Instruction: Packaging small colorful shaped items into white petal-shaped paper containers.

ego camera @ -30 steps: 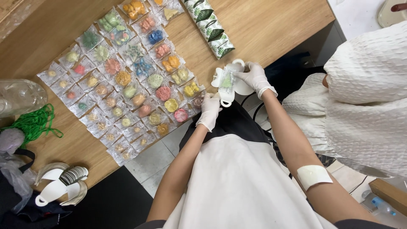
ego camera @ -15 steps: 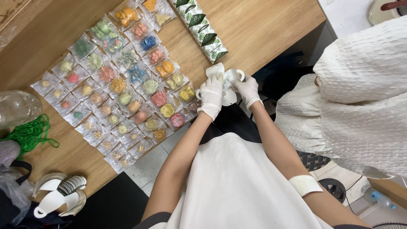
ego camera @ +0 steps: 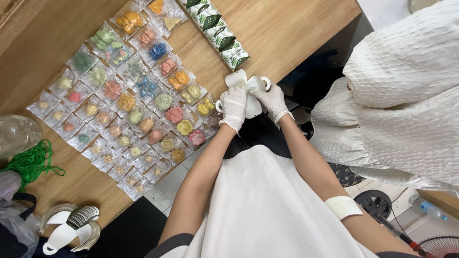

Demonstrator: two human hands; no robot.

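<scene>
Pinching a light, bendable white paper cutout (ego camera: 252, 95), gloved left hand (ego camera: 234, 106) and right hand (ego camera: 271, 98) close on its edges.

Head camera, steeply down over table (ego camera: 296, 28)

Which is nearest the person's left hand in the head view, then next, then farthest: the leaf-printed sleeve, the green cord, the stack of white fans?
From the left hand:
1. Leaf-printed sleeve, just above it on the table.
2. Green cord, at the table's far left edge.
3. Stack of white fans, bottom-left corner.
</scene>
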